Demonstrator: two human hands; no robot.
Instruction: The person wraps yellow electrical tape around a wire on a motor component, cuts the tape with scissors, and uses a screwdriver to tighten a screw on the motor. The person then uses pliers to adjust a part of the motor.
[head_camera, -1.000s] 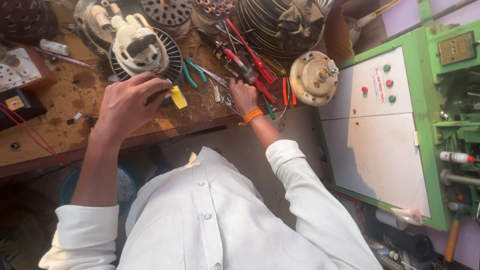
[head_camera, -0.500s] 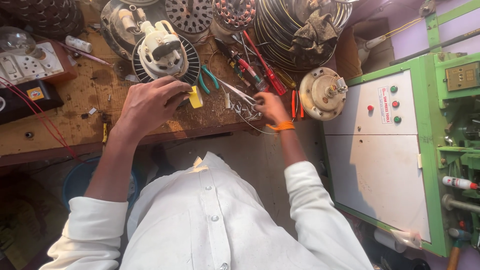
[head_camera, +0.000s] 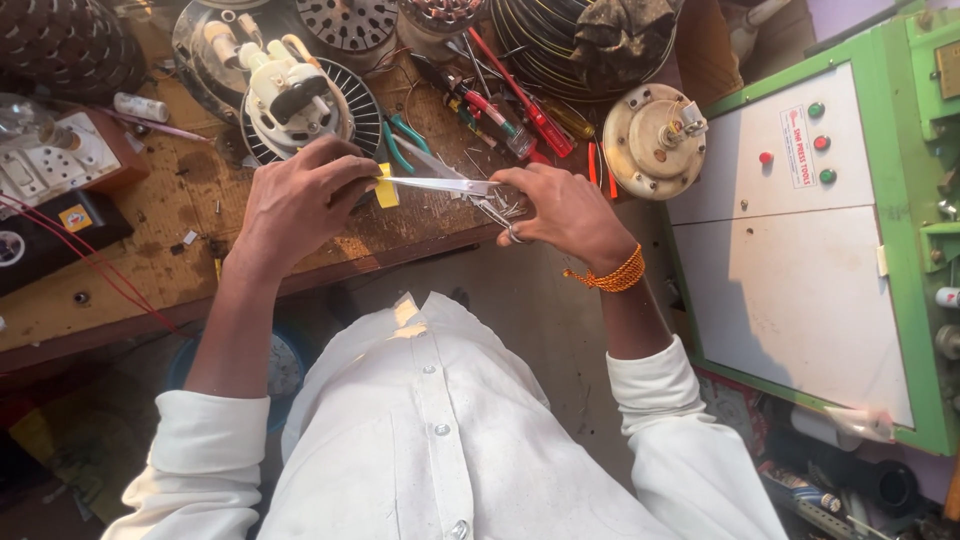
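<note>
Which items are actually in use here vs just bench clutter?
In use:
left hand
right hand
thin white strip held between both hands
yellow piece by the left fingers

Lying about:
white motor part
screwdrivers
round metal housing
green control cabinet

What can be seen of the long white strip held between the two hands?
The white strip is thin, flat and narrow, pale like paper or plastic sheet, though its material is hard to tell. It lies nearly level above the front edge of the wooden workbench. The left hand pinches its left end, next to a small yellow piece; the right hand holds its right end, where thin silvery wires bunch. It looks straight and taut, apart from the bench.
</note>
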